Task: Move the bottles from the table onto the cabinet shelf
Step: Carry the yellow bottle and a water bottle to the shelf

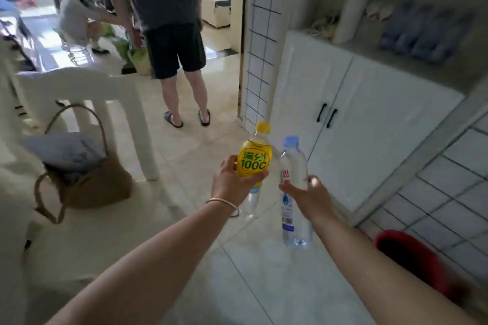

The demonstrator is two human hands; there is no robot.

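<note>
My left hand (232,182) grips a bottle with a yellow label and yellow cap (254,158), held upright over the tiled floor. My right hand (307,194) grips a clear water bottle with a blue cap (291,163), also upright, just right of the yellow one. Both bottles hang in the air in front of the white cabinet (343,113), whose two doors are closed. The open shelf (412,60) above the doors is up and to the right. Several blue-capped bottles (427,34) lie there, blurred.
A white table (87,79) stands at the left with a woven bag (84,182) on a white seat beside it. A person in dark shorts (171,42) stands ahead on the floor. A red bucket (412,256) sits low at the right by the tiled wall.
</note>
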